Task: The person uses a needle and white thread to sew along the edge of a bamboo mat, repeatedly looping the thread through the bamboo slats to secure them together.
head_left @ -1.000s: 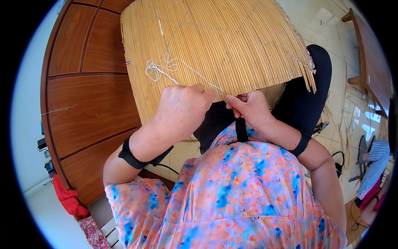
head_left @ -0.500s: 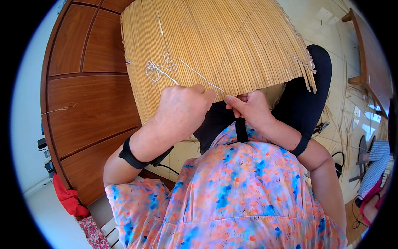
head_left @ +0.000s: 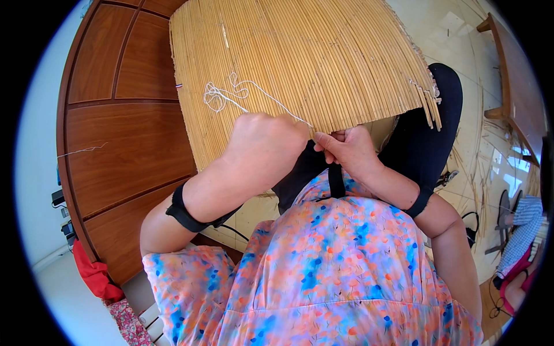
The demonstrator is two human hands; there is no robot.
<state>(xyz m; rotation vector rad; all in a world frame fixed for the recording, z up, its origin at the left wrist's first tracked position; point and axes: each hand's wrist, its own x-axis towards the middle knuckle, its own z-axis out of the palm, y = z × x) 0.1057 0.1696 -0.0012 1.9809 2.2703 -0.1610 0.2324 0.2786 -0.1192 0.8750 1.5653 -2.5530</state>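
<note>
A mat of straw-coloured reed stalks (head_left: 288, 63) lies across my lap, its stalks running side by side away from me. White string (head_left: 214, 99) lies in loose loops on its left part; one strand runs to the near edge between my hands. My left hand (head_left: 265, 144) is closed in a fist, knuckles up, at that near edge; its fingertips and whatever they grip are hidden. Close beside it, my right hand (head_left: 353, 149) is closed, thumb and forefinger pinching the mat's near edge. Its other fingers curl beneath.
A brown wooden panelled cabinet (head_left: 133, 144) stands along the left. At the mat's right corner, a few stalk ends (head_left: 428, 106) stick out beside my dark trouser leg (head_left: 444, 86). Loose stalks are scattered on the tiled floor. A wooden bench (head_left: 513, 86) and part of another person (head_left: 519, 236) are at right.
My left hand has shifted slightly right, closer to my right hand, and rolled a little. My right hand stays in place. The mat and string have barely moved.
</note>
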